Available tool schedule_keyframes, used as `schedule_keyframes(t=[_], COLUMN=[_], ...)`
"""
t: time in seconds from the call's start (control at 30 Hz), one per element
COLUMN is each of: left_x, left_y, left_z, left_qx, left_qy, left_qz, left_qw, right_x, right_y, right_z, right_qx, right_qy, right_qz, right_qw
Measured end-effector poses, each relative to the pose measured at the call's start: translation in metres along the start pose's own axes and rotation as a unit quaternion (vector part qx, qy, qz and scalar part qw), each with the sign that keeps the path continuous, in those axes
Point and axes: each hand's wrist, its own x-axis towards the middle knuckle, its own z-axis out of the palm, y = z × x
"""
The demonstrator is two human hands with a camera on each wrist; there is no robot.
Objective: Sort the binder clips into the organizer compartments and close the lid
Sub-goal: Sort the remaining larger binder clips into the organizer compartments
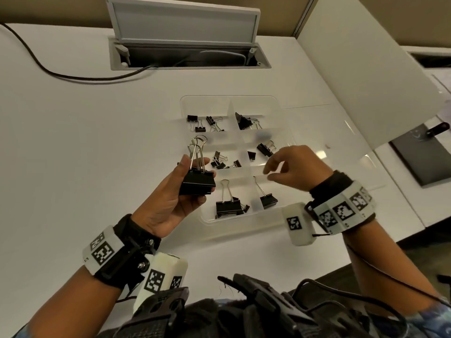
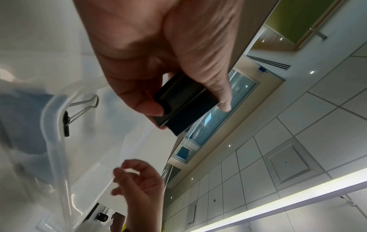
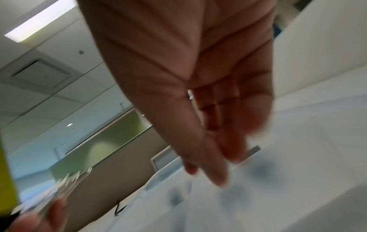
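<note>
Two large black binder clips (image 1: pixel 197 182) sit stacked in the left hand (image 1: pixel 170 201), pinched between thumb and fingers just left of the clear organizer (image 1: pixel 244 230) on the white surface (image 1: pixel 73 142). Right hand (image 1: pixel 296 167) hovers over the organizer's middle compartments, fingers loosely curled, holding nothing. Smaller clips (image 1: pixel 228 206) lie scattered through several compartments, and the lid (image 1: pixel 341 132) lies open to the right.

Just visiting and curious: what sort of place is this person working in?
Most likely an office. The white desk has a flip-up cable hatch with a cord running into it, and the left wrist view shows a tiled drop ceiling with recessed lights.
</note>
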Motion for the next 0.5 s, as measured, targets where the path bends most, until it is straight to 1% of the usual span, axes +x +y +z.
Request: schedule_keyframes(t=[0.03,0.1,0.17,0.2,0.33,0.43,0.5], left_x=[0.0,0.001,0.001,0.001,0.0,-0.001,-0.001], left_y=[0.0,-0.001,-0.001,-0.001,0.0,0.0,0.001], left_z=[0.0,0.0,0.002,0.002,0.002,0.002,0.002], left_qx=[0.0,0.001,0.006,0.01,0.018,0.021,0.025], left_qy=[-0.001,-0.001,-0.002,-0.002,-0.003,-0.002,0.002], left_qz=[0.0,0.001,0.001,0.001,-0.001,-0.002,-0.002], left_qw=[1.0,1.0,1.0,1.0,1.0,1.0,1.0], right_x=[-0.001,-0.001,0.001,0.002,0.009,0.008,0.003], right_y=[0.007,0.016,0.019,0.019,0.021,0.024,0.025], right_z=[-0.005,-0.003,0.012,0.02,0.037,0.035,0.026], right_qx=[0.006,0.002,-0.027,-0.041,-0.081,-0.081,-0.065], right_qy=[-0.012,-0.081,-0.143,-0.158,-0.161,-0.17,-0.154], right_qz=[0.021,0.05,0.06,0.059,0.042,0.037,0.038], right_qw=[1.0,0.995,0.988,0.985,0.983,0.981,0.985])
